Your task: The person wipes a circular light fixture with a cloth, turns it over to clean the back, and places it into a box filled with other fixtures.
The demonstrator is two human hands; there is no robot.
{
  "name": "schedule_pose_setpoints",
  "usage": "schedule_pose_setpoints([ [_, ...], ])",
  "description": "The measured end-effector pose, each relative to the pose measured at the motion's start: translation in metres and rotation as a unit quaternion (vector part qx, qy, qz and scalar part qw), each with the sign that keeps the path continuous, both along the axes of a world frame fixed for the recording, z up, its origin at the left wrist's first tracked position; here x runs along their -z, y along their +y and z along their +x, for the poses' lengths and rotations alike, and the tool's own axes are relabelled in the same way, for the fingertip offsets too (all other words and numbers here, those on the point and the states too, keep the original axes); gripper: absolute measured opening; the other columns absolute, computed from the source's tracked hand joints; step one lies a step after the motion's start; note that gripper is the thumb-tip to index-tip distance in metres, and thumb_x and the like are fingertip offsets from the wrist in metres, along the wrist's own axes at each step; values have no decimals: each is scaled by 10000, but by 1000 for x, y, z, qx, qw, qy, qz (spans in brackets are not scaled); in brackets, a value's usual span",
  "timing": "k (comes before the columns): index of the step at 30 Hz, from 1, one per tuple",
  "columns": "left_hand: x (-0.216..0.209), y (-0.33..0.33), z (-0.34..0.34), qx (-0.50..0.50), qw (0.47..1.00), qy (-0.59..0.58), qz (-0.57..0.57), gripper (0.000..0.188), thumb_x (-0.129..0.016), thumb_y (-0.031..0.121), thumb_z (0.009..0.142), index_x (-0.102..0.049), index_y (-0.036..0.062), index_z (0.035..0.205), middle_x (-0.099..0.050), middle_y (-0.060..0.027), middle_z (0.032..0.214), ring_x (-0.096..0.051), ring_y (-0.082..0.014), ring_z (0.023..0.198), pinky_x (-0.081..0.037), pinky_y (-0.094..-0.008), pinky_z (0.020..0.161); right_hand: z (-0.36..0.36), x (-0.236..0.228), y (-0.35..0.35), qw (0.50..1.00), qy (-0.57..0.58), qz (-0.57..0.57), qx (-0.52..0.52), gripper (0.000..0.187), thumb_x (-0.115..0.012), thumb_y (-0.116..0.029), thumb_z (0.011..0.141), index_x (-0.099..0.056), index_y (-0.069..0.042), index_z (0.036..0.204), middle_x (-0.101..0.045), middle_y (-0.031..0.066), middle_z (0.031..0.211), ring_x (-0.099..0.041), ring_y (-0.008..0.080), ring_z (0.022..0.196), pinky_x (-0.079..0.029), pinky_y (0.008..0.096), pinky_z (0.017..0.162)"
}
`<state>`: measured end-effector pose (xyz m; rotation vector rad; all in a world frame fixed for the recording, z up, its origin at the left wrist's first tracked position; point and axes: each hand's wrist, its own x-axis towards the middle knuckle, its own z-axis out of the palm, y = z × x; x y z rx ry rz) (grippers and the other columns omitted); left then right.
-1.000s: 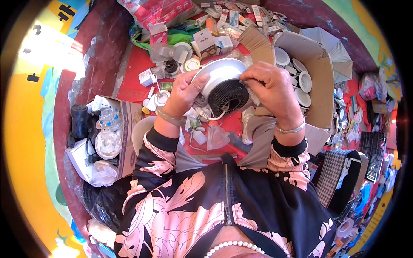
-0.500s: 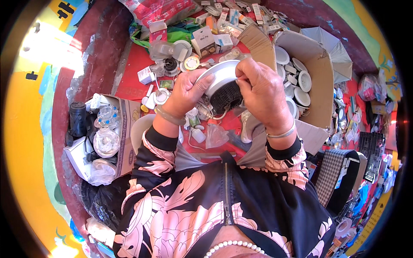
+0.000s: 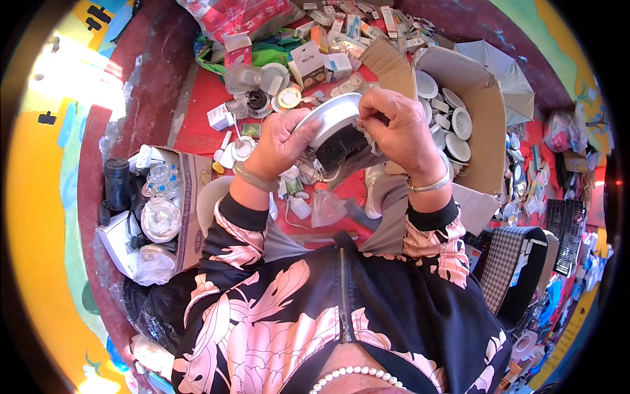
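A round downlight is held up in front of me, with a white rim on top and a black finned heat sink below. My left hand is closed on the rim's left side, thumb over its edge. At the opposite side of the light, my right hand has its fingers pinched against the rim. A crumpled greyish scrap shows just under those fingers, too small and blurred to name. Below the heat sink, a white cable connector is partly visible.
On the right stands an open cardboard box of white round lights. A carton of mixed parts sits at the left. Small boxes and loose parts lie across the red cloth, with a red-and-white bag behind. A checkered case is at the lower right.
The downlight and both hands have shifted slightly left. My right fingers have drawn a little down along the rim, and the greyish scrap now shows beneath them.
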<state>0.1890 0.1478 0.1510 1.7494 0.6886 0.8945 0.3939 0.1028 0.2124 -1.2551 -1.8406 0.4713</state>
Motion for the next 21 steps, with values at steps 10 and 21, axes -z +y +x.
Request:
schedule_pose_setpoints([
  [10,-1,17,-10,-76,863,-412,-281,356,-420,254,941,-555,-48,1075,-633,-138,976,-623,-175,875,-522,-270,718,49,-13,-2,965,231,-124,17,164,-615,40,711,-625,-11,866,-589,10,721,-533,74,675,-438,225,629],
  [21,12,20,-7,8,751,-544,-375,357,-360,212,924,-511,-28,1142,-587,-159,1083,-584,-277,987,-473,-419,893,31,-1,11,872,474,-114,43,132,-579,41,798,-604,4,923,-599,18,849,-557,71,759,-441,191,698],
])
